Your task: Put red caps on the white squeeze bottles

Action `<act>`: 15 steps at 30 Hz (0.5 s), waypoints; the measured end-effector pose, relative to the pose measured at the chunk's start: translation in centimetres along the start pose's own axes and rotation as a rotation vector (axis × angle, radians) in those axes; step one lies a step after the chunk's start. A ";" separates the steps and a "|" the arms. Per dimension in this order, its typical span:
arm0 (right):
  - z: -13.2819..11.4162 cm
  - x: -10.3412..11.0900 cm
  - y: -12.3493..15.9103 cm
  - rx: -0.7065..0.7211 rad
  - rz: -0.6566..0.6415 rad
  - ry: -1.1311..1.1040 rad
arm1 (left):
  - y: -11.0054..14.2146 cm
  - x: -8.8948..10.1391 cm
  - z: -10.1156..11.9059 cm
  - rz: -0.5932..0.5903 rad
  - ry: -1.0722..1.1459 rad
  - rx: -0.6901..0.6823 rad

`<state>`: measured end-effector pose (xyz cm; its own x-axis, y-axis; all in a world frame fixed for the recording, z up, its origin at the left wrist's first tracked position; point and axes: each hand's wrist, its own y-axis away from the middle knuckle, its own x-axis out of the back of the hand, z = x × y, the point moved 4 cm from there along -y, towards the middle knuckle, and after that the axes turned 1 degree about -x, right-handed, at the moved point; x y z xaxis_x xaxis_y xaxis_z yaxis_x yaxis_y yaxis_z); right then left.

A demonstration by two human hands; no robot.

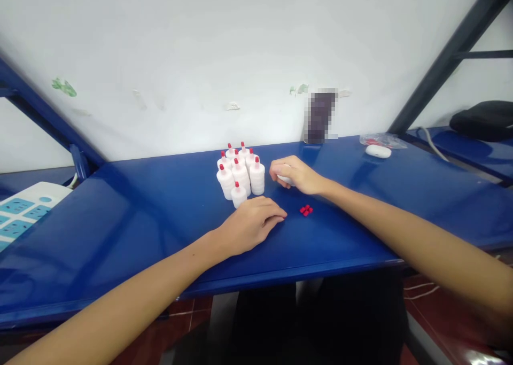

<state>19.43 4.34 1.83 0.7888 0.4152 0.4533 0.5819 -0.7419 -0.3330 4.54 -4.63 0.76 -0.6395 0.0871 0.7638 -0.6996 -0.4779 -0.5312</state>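
My right hand (pixel 298 173) is closed around a white plastic bottle (pixel 286 177), mostly hidden by my fingers, just above the table to the right of a cluster of bottles. My left hand (pixel 253 223) rests low over the table in front of that cluster, thumb and fingertips drawn together. Anything between those fingertips cannot be made out. Several white squeeze bottles (pixel 239 177) with red-tipped nozzles stand upright close together. The nearest one, a short bottle (pixel 239 194), is partly covered by my left hand. Several small red caps (pixel 306 210) lie in a little group right of my left fingertips.
The blue table (pixel 160 215) runs along a white wall. A dark, blurred-out phone-like object (pixel 320 116) leans on the wall. At the right lie a white earbud case (pixel 378 151) and a clear plastic bag (pixel 385 140). A power strip (pixel 30 210) sits at the left edge.
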 end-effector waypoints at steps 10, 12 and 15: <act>-1.0 -0.4 0.2 0.034 -0.116 0.136 | 0.0 3.0 0.4 0.594 0.169 0.191; -1.2 -0.8 0.3 0.036 -0.140 0.101 | 0.0 3.0 0.0 0.628 0.229 0.237; -1.5 -1.4 0.5 0.075 -0.175 0.061 | 0.1 2.9 -0.2 0.663 0.288 0.285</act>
<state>18.35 2.63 2.27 0.6624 0.5002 0.5577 0.7238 -0.6193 -0.3042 2.54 -4.22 2.87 -0.9808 -0.0906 0.1728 -0.0573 -0.7127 -0.6992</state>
